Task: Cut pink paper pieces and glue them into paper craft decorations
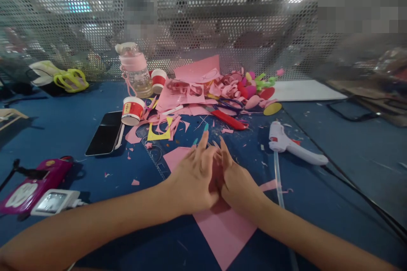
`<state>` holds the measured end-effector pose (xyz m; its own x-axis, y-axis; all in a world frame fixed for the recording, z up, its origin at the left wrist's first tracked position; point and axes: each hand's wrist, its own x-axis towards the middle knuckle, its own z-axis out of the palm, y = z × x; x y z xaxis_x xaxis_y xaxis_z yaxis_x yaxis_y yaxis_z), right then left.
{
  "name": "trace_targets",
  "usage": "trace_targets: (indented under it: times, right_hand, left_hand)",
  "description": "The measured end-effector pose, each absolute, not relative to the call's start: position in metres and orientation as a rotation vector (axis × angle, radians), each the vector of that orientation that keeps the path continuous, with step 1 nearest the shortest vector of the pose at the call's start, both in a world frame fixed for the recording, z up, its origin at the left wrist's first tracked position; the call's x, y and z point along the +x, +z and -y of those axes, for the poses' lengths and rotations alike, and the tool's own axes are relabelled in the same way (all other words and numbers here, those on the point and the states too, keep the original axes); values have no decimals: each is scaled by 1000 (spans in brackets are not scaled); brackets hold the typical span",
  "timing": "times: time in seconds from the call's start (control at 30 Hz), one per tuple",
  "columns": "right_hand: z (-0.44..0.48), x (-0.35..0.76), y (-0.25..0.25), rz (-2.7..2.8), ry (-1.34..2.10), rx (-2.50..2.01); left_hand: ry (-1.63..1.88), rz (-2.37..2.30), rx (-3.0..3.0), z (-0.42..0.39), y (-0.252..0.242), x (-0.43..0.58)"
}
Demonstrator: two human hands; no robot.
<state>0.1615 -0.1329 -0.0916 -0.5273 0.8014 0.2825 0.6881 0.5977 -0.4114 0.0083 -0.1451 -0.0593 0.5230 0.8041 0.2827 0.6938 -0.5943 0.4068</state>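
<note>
My left hand (193,178) and my right hand (237,184) meet side by side over a pink paper sheet (222,230) on the blue cutting mat (159,156). The fingers of both hands point forward and press together around the gap between them. What they pinch there is hidden. The left fingertips have teal nails.
Beyond the hands lie a pile of pink scraps (197,89), a yellow cut-out (159,133), a red-handled tool (229,119), two paper cups (132,110), a bottle (135,70) and a phone (104,133). A white glue gun (295,146) with its cable (359,194) lies right. A magenta device (32,184) sits left.
</note>
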Motion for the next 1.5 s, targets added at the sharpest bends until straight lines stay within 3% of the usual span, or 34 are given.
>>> trace_targets:
  times: [0.17, 0.53, 0.83, 1.5]
  right_hand:
    - [133, 160, -91, 2391, 297, -1199]
    - [131, 160, -88, 2388, 348, -1314]
    - [131, 160, -85, 2405, 291, -1316]
    - [133, 159, -88, 2429, 281, -1252]
  left_hand:
    - [808, -1525, 2582, 145, -61, -15]
    - [711, -1623, 2559, 142, -88, -27]
    - [848, -1507, 2658, 140, -92, -28]
    - [776, -1483, 2637, 141, -89, -26]
